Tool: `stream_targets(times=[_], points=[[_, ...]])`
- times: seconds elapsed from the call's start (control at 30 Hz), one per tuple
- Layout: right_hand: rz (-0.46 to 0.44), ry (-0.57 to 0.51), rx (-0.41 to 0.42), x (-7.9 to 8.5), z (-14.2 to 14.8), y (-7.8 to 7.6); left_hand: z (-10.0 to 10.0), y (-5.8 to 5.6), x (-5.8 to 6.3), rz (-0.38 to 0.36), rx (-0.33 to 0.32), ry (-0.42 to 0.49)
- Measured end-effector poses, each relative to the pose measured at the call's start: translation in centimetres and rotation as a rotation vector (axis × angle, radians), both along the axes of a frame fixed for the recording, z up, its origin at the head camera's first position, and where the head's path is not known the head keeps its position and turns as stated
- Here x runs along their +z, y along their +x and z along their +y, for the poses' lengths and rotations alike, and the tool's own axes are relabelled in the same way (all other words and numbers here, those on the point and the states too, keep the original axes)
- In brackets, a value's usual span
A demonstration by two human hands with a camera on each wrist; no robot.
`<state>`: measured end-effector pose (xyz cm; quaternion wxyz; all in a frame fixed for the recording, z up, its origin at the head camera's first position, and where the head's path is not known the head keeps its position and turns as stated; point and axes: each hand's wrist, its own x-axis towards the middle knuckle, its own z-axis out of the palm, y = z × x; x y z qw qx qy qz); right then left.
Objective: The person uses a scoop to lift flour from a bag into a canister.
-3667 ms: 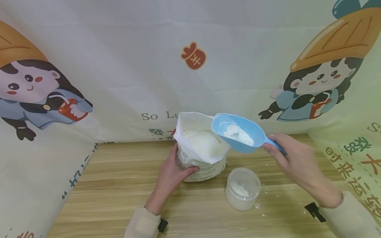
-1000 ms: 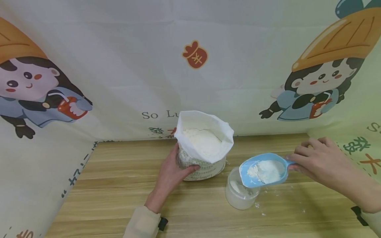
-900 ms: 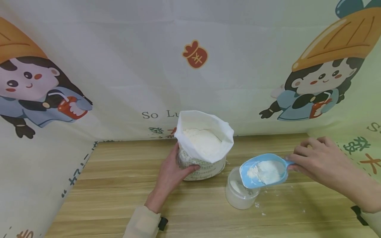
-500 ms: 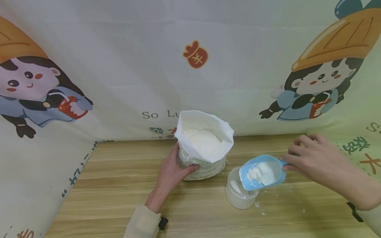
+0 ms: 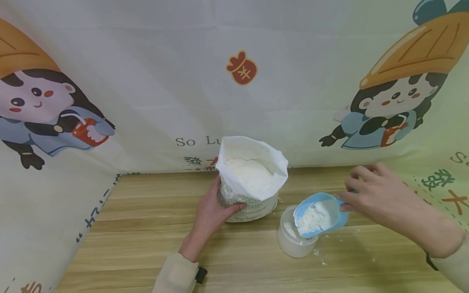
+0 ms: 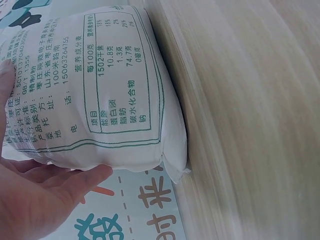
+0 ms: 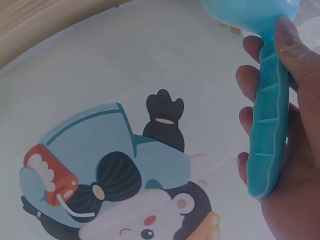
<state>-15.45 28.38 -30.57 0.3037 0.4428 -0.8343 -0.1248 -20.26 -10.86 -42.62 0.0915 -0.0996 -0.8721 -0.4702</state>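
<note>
My left hand (image 5: 210,209) holds an open white flour bag (image 5: 253,205) by its left side, thumb across the printed front. Pale flour (image 5: 253,173) shows inside its wide mouth. In the left wrist view the fingers (image 6: 90,182) lie along the side of the bag (image 6: 125,95) and green print covers its face. With my right hand (image 5: 373,199) I grip the handle of a light blue scoop (image 5: 342,219); in the right wrist view fingers and thumb wrap the ribbed handle (image 7: 267,120). The scoop, heaped with white flour, tips its lip over a clear round jar (image 5: 294,246), hiding part of the opening.
The wooden tabletop (image 5: 146,240) carries flour specks right of the jar. Behind it hangs a pale printed cloth (image 5: 176,81) with cartoon figures, and more of this cloth closes in both sides.
The scoop went from over the bag to over the jar. Lately it has shifted slightly left and tilted, its flour sliding toward the lip. The left hand and bag have stayed put.
</note>
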Motion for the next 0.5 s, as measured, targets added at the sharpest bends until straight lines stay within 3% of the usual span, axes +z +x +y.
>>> stream_targets(times=[0.5], points=[[-0.021, 0.084, -0.008, 0.6, -1.2, 0.0, 0.1, 0.0, 0.1, 0.006, -0.004, -0.004]])
